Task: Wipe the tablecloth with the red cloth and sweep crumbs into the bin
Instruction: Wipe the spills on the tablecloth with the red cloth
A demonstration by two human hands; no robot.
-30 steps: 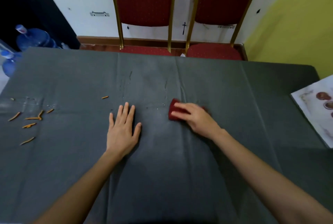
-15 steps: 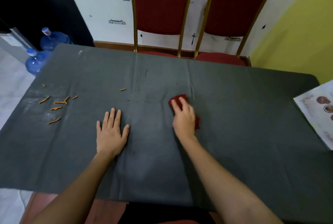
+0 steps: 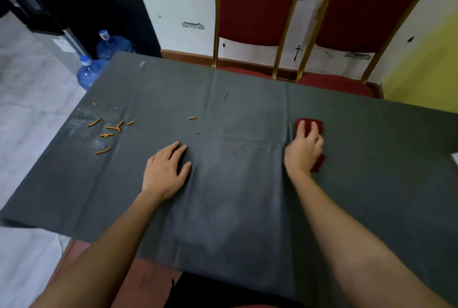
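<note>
One red cloth (image 3: 318, 126) lies on the right half of the grey tablecloth (image 3: 235, 221), just to the right of a fold line in the fabric. The right hand (image 3: 303, 152) is on top of it, fingers bent down over the cloth and pressing it to the table. A red edge shows beyond the fingertips and another bit sticks out beside the heel of the hand. The thumb is hidden, so the grip looks like a curled hold, though I can't be sure how tightly.

The left hand (image 3: 164, 171) rests flat on the tablecloth near the middle, well apart from the cloth, palm down with straight fingers close together and the thumb held out to the side. The fabric bunches into faint wrinkles beside it.

Orange crumbs (image 3: 109, 129), thin and stick-shaped, are scattered near the left end of the table over a pale dusty patch. A single crumb (image 3: 192, 118) lies apart from them, nearer the centre.

Two red chairs (image 3: 257, 2) with gold frames stand at the far side against a white wall. Two blue water bottles (image 3: 112, 46) sit on the floor by the far left corner.
</note>
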